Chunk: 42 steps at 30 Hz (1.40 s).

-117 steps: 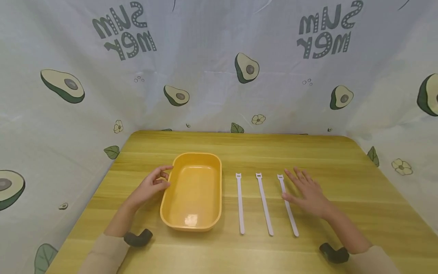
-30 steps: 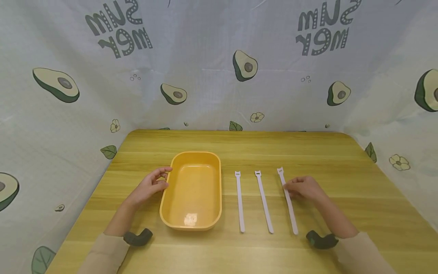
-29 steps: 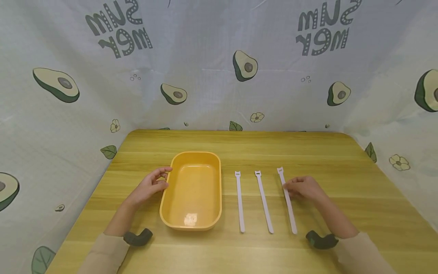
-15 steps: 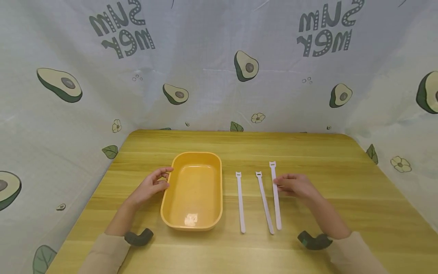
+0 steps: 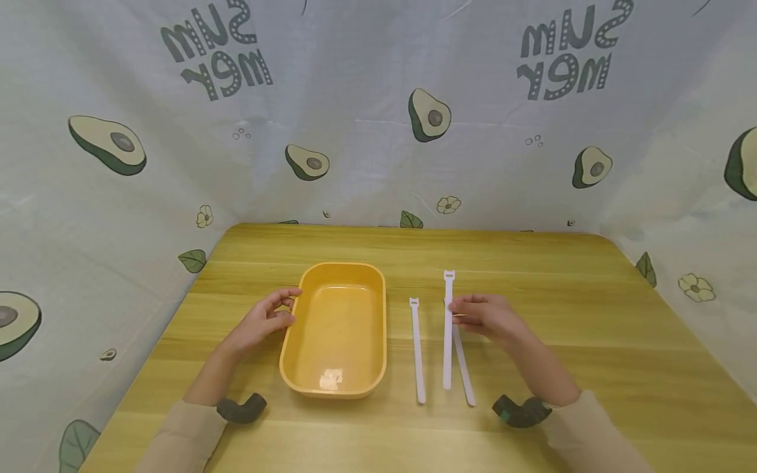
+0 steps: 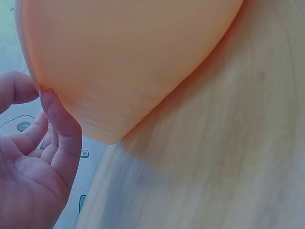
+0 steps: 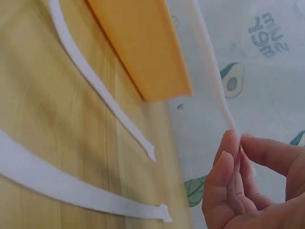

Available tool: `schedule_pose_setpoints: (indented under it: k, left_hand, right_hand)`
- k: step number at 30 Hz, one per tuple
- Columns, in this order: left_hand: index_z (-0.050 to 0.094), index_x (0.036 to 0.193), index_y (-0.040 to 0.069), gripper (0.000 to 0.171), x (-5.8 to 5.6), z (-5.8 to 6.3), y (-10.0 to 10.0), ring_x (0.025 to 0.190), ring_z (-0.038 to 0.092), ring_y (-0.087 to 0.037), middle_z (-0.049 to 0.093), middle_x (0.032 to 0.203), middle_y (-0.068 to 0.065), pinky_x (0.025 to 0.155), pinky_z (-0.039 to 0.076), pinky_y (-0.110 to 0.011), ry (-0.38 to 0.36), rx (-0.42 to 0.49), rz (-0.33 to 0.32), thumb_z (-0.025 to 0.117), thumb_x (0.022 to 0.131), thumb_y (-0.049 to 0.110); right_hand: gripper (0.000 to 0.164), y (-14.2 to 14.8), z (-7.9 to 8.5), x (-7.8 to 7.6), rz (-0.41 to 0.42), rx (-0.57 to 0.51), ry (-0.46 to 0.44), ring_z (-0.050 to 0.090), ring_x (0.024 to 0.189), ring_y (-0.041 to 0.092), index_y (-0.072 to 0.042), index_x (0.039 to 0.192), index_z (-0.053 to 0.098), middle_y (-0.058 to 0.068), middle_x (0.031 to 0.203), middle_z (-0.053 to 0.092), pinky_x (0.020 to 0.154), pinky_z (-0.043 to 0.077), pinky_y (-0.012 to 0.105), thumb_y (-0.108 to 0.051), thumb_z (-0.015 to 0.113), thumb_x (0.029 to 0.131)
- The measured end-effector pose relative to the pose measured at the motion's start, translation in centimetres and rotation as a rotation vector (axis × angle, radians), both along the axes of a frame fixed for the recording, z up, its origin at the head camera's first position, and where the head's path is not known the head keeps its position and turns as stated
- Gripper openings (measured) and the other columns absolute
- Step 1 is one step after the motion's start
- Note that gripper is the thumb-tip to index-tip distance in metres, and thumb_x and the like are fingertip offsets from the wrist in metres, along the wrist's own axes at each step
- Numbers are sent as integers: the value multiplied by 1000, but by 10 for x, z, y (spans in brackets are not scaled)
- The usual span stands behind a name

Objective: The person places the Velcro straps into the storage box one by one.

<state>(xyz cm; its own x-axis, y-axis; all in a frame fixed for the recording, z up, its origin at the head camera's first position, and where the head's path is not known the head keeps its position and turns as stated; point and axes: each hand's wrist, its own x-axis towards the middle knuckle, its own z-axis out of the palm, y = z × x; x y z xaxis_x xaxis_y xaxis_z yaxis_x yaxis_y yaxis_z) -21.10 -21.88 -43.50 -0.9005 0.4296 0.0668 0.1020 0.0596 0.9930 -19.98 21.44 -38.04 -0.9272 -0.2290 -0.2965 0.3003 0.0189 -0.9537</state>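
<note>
Right hand (image 5: 487, 318): thumb and fingers close together, pinching a white strap (image 5: 447, 355) partway along its length. Strap is up off the worktop (image 5: 367, 246), near upright in the head view, slotted head at the far end, plain tail toward the person. Right wrist view has it running up from the fingertips against the cloth; its upper stretch there is blurred.

Two more white straps lie flat on the worktop. Right-hand strap (image 5: 464, 371) sits partly under the held one as seen from the head camera: slotted end mostly hidden behind it and the fingers, tail slanting out to the right. Left-hand strap (image 5: 418, 358) lies between the yellow tray (image 5: 334, 332) and the held strap, touching neither, slotted end far, tail near. Both loose straps show in the right wrist view too, apart from each other.

Left hand (image 5: 260, 322): holding the tray by its left rim, thumb and index finger pinched on the edge, other fingers bent below it in the left wrist view. Tray sits upright on the worktop, left of all the straps, long side running away from the person.

Rest: beige sleeves on both arms, dark curved piece (image 5: 242, 409) by the left wrist, matching one (image 5: 522, 412) by the right. Pale cloth (image 5: 367, 79) behind and along both sides, avocado, leaf and flower prints, "summer" lettering reading mirrored.
</note>
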Motion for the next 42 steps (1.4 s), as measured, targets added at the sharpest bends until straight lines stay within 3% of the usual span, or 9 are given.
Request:
schedule_pose_setpoints:
  k: [14,27,42]
  left_hand:
    - [32,139,-15,53,-1,0,-2,80,55,-10,37,110,-17,72,50,-21,8,15,0,53,92,-5]
    - [33,139,-15,52,-1,-1,-2,77,54,-9,38,110,-16,71,49,-21,24,9,-1,54,92,-4]
    - [35,139,-14,52,-4,-1,-2,85,55,-10,39,110,-16,72,50,-20,23,-9,17,55,92,-3]
  right_hand:
    - [6,-43,4,-7,44,-126,-18,69,74,13,2,99,62,5,84,68,69,55,22,0,58,95]
    - [10,-83,2,-13,65,-110,-8,68,71,13,6,102,60,5,82,68,68,55,24,1,60,93]
    - [7,-131,4,-16,98,-217,-21,67,71,13,2,99,60,4,83,66,66,55,22,3,58,93]
